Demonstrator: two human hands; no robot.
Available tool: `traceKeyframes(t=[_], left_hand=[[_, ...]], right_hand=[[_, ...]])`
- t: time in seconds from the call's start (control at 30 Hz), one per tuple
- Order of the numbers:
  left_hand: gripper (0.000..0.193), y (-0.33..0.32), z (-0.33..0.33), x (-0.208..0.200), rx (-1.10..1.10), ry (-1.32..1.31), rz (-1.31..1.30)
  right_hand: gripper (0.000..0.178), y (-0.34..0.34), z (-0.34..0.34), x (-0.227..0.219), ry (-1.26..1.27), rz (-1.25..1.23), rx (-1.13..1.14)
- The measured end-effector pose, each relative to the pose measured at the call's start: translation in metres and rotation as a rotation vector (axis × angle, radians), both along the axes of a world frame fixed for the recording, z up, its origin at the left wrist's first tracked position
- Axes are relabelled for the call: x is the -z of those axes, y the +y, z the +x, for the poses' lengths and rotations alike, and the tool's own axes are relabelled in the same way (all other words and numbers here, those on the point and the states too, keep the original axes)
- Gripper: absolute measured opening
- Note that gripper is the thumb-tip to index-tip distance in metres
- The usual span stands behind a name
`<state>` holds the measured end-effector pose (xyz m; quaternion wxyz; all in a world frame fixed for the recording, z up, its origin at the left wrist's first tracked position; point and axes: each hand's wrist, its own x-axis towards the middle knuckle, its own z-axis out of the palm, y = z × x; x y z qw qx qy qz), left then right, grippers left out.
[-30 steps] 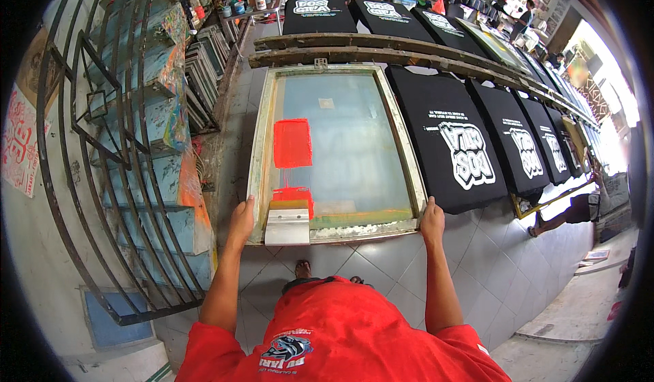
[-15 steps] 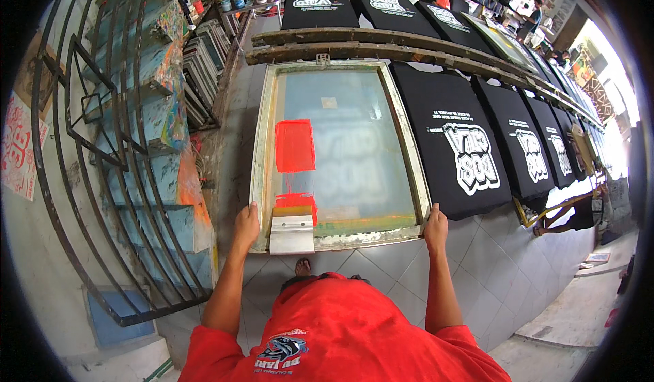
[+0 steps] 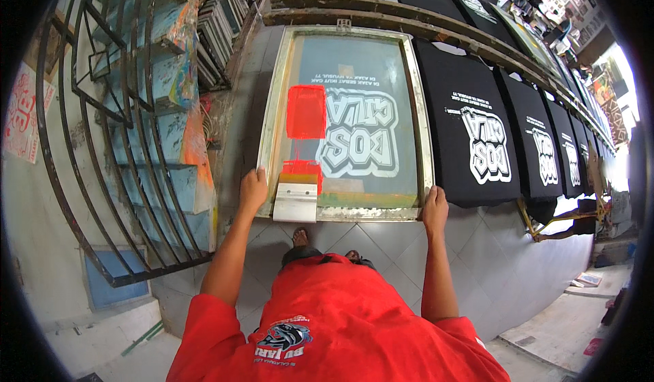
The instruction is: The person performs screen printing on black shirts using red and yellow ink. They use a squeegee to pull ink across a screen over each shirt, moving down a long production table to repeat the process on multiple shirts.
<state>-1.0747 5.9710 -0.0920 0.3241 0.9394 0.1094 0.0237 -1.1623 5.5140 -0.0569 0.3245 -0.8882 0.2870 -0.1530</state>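
Observation:
My left hand (image 3: pixel 253 190) is closed on the near left corner of a screen-printing frame (image 3: pixel 423 119), and my right hand (image 3: pixel 435 209) grips its near right corner. A white print (image 3: pixel 361 140) on dark cloth shows sharply through the mesh. A block of red ink (image 3: pixel 306 112) lies on the left of the mesh, with a second red smear (image 3: pixel 303 168) nearer me. Over the near edge, beside my left hand, rests a squeegee (image 3: pixel 296 201) with a pale metal holder; its blade end meets the red ink.
Black shirts (image 3: pixel 470 123) with white prints lie in a row to the right, more beyond the wooden rails (image 3: pixel 381 22). Black metal railing (image 3: pixel 88 164) and blue paint-stained steps (image 3: pixel 160 184) stand at left. Stacked screens (image 3: pixel 219 31) lean behind them.
The print under the mesh has turned from blurred to sharp, the frame now appearing lower against the cloth. Both hands keep their hold. The whole view has shifted, with the scene higher in it.

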Motion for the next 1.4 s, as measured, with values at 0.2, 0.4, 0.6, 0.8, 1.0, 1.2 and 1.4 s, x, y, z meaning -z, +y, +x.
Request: traceKeyframes(t=[0.2,0.4,0.6,0.8,1.0,1.2,1.4], left_hand=[[0.053,-0.001,0.002,-0.006,-0.021,0.0,-0.093],[0.054,-0.009,-0.001,-0.009,-0.01,0.047,-0.132],[0.049,-0.008,-0.003,-0.007,-0.003,0.001,-0.189],[0.052,-0.006,0.0,-0.015,0.025,0.11,-0.21],[0.05,-0.008,0.0,-0.017,0.023,0.068,-0.241],[0.049,-0.008,0.001,-0.009,0.016,0.042,-0.233],[0.046,-0.007,-0.002,-0.011,0.025,0.005,-0.194]], right_hand=[[0.058,0.116,-0.02,-0.07,-0.125,-0.136,-0.713],[0.063,0.244,0.0,-0.067,-0.023,-0.338,-1.203],[0.038,0.245,0.047,-0.084,0.11,-0.397,-1.158],[0.016,0.252,0.105,-0.108,0.221,-0.469,-1.067],[0.015,0.25,0.085,-0.072,-0.037,-0.555,-1.007],[0.028,0.244,0.039,-0.08,0.104,-0.507,-1.065],[0.025,0.235,0.181,-0.125,-0.125,-0.516,-0.894]])
